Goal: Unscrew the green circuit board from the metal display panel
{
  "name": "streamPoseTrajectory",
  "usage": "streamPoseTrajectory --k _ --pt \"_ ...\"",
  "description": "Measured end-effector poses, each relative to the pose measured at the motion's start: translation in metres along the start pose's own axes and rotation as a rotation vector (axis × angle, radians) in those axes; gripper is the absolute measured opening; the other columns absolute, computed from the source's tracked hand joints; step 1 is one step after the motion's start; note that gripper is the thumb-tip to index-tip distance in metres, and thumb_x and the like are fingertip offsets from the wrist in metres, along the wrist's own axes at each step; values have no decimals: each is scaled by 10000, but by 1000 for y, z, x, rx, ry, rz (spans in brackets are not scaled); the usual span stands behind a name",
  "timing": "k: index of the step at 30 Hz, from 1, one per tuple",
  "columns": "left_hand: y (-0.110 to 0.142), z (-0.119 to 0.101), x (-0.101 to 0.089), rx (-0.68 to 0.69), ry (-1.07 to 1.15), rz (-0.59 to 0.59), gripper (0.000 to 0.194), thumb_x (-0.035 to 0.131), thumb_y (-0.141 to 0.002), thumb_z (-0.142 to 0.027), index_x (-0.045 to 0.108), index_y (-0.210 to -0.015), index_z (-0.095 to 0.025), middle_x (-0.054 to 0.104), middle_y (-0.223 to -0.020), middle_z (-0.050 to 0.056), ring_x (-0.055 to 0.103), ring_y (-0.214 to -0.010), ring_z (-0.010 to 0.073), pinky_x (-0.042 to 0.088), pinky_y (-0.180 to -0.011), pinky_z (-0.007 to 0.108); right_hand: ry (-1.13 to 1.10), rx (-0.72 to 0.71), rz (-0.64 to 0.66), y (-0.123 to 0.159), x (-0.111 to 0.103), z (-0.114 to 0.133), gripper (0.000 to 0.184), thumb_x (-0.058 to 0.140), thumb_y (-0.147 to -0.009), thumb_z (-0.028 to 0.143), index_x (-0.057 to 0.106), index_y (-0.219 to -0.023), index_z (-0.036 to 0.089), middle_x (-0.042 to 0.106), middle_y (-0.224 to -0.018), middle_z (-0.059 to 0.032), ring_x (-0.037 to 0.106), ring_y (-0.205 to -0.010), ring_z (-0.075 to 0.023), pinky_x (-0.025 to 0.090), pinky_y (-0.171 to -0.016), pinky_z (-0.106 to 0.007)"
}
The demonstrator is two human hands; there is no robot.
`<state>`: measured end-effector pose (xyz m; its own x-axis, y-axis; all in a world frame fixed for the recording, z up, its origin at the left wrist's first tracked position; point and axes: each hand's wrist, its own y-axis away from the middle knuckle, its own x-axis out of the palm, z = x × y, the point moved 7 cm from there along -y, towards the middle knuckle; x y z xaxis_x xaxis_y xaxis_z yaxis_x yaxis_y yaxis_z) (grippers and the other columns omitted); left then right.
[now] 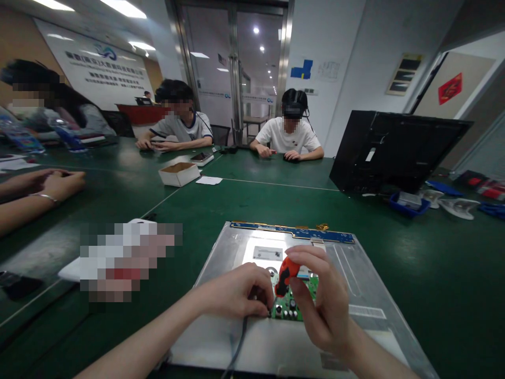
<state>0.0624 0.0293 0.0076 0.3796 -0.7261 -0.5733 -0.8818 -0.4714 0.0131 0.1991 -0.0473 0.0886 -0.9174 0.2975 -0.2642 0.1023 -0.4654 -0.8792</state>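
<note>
A flat metal display panel [355, 284] lies back side up on the green table [434, 263] in front of me. A small green circuit board [294, 308] sits on its middle. My right hand [323, 300] is closed around a screwdriver with an orange and black handle [284, 275], tip down on the board. My left hand [236, 292] is closed, fingers pinched at the board's left edge where a dark cable [239, 342] runs toward me; what it pinches is hidden. A blue strip board [292, 231] runs along the panel's far edge.
A black monitor housing [394, 152] stands at the right, with a blue tray [408, 204] and loose parts beside it. An open cardboard box [179, 172] and a phone [201, 157] lie mid-table. Three people sit across; another person's arms [35, 192] rest at the left.
</note>
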Motion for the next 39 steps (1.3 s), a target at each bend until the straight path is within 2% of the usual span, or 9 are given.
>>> streamPoseTrajectory --k 5,8,12,16,22,26,30,34,39 --pt "2 5 0 -7 -30 -5 74 807 -822 -133 786 -862 -192 681 -863 14 616 -795 179 480 -708 270 -7 -58 -60 4 5 -2 449 653 -965 138 522 -1384 234 740 -1143 -97 737 -976 -222 656 -825 -372" --pt "3 8 0 -16 -51 7 95 813 -842 -139 803 -921 -192 703 -914 26 630 -816 185 497 -732 276 29 -51 -95 7 7 -6 477 647 -963 113 487 -1393 244 727 -1115 -87 741 -931 -210 650 -764 -345" --pt "2 8 2 -5 -57 18 135 804 -832 -120 823 -940 -199 706 -891 23 632 -817 184 488 -712 261 84 -98 -86 9 7 -5 496 618 -969 102 472 -1426 227 699 -1156 -103 733 -996 -223 658 -795 -362" --pt "1 7 1 -7 -38 -14 106 822 -816 -125 814 -894 -197 677 -840 8 610 -772 169 468 -683 253 145 -137 -75 7 4 0 439 592 -980 109 533 -1404 206 665 -1179 -111 704 -1040 -229 656 -802 -351" --pt "-2 4 2 7 -12 8 87 797 -800 -98 765 -793 -179 629 -782 -25 564 -691 134 430 -638 245 155 -151 24 5 8 3 469 476 -1024 90 522 -1485 163 703 -1212 -140 715 -1095 -245 667 -867 -381" --pt "-1 6 2 19 -37 11 55 806 -819 -141 773 -833 -182 655 -815 -10 581 -739 155 454 -689 268 79 -142 -29 3 7 0 469 625 -1019 205 485 -1466 201 730 -1111 -112 738 -957 -244 674 -792 -396" --pt "0 8 3 21 -44 19 49 791 -840 -151 775 -871 -186 678 -859 8 609 -802 178 475 -711 274 94 -156 -69 3 5 3 452 646 -981 153 505 -1405 221 693 -1066 -88 715 -891 -219 656 -725 -352" --pt "0 7 3 29 -27 5 55 773 -841 -143 764 -880 -181 647 -829 -5 591 -753 163 469 -677 264 169 -192 -26 2 2 11 409 603 -941 92 593 -1341 176 672 -1138 -120 701 -981 -222 649 -782 -339" --pt "0 7 3 44 -21 17 62 783 -834 -140 771 -874 -186 661 -848 2 600 -767 168 473 -689 268 64 -183 6 -1 3 10 482 575 -925 83 548 -1401 156 724 -1123 -121 717 -982 -233 654 -828 -376"
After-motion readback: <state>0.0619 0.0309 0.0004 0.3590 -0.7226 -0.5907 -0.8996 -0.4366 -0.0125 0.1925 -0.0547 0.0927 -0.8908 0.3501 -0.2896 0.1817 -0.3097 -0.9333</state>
